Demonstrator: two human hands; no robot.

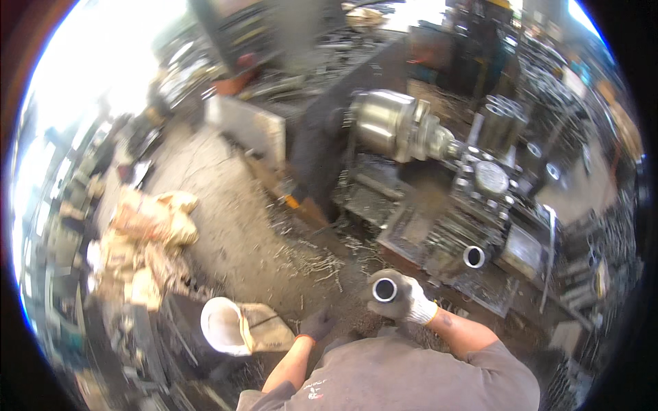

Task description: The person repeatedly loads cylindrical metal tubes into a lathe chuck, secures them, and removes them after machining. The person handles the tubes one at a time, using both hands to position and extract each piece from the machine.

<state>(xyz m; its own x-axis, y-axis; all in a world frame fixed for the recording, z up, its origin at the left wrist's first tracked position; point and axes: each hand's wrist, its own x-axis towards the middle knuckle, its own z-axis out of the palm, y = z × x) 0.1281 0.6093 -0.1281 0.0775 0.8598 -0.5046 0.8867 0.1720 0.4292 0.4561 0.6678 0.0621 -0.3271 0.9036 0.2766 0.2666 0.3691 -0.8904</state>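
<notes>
My right hand (406, 301), in a grey and white work glove, is closed around a short metal tube (385, 290). The tube's round open end faces up. In front of my body hangs my left hand (317, 323) in a dark glove, blurred, its fingers hard to make out. A white tub-like container (223, 327) and a beige sack lie just to its left. To the right is a lathe with a shiny chuck (386, 122) and a square tool post (491, 177). Another tube (473, 257) stands end-up on the lathe's near side, apart from my right hand.
Metal shavings (322, 267) litter the floor by the lathe. Crumpled tan sacks (154, 222) lie at the left. A pale metal sheet (247, 130) leans beside the machine. Bundled pipes (504, 113) stand behind the tool post, and stacked metal parts line the right side.
</notes>
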